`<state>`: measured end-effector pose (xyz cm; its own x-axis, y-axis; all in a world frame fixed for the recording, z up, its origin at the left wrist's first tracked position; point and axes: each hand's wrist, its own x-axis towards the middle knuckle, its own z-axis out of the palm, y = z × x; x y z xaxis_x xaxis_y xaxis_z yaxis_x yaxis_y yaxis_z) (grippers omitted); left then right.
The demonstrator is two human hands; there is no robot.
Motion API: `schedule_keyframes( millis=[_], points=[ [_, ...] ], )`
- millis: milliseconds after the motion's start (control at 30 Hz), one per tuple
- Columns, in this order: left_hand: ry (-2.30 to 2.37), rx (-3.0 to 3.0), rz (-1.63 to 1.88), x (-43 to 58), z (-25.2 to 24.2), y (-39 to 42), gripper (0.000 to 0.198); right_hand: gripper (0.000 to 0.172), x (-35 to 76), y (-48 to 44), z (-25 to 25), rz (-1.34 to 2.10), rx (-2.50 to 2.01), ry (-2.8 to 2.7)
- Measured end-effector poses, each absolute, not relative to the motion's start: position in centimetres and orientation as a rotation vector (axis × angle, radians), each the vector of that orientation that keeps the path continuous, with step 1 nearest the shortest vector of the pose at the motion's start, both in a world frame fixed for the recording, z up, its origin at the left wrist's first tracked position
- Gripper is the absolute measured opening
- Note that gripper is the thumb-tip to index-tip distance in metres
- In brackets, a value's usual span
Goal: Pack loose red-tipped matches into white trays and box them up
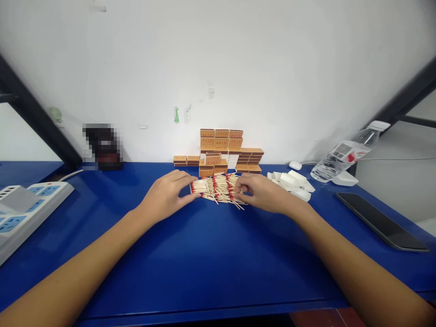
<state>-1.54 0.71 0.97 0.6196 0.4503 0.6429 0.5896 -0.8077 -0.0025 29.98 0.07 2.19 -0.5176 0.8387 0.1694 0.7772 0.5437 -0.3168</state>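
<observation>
A loose pile of red-tipped matches lies on the blue table between my hands. My left hand pinches a small white matchbox tray filled with matches at the pile's left edge. My right hand rests at the pile's right edge, fingers curled and pinching at a few matches. Behind the pile stands a stack of orange matchboxes against the white wall.
Several empty white trays lie right of my right hand. A tipped water bottle and a dark phone sit at the right. A white power strip lies at the left, a blurred dark object behind it.
</observation>
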Motion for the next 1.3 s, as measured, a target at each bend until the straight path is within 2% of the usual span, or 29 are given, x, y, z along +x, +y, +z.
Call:
schedule_keyframes(
  millis=[133,333,467,700,1033,1167,1300],
  points=[
    [-0.865,-2.637,-0.952,-1.6,1.0,0.7,0.031,0.010,29.9,-0.2,2.7,0.219,-1.359,-2.452],
    [-0.854,-2.642,-0.956,-1.5,0.9,0.6,0.031,0.018,29.8,-1.0,3.0,0.413,-1.435,-2.566],
    [-0.884,-2.665,-0.960,-1.5,0.9,0.5,0.031,0.007,30.1,-0.6,2.5,0.456,-1.408,-2.585],
    [-0.935,-2.753,-0.976,-1.1,0.7,0.2,0.032,0.008,30.1,-0.1,2.2,0.513,-1.344,-2.490],
    [-0.869,-2.955,-1.071,0.5,0.5,-1.6,0.037,0.046,26.2,-2.0,2.4,1.254,-1.182,-1.923],
    [-0.866,-3.018,-1.052,0.8,0.4,-1.8,0.038,0.050,26.1,-2.1,2.4,1.346,-1.240,-1.931],
    [-0.846,-3.040,-1.048,0.9,0.3,-1.8,0.039,0.047,26.3,-2.1,2.2,1.438,-1.280,-1.892]
  ],
)
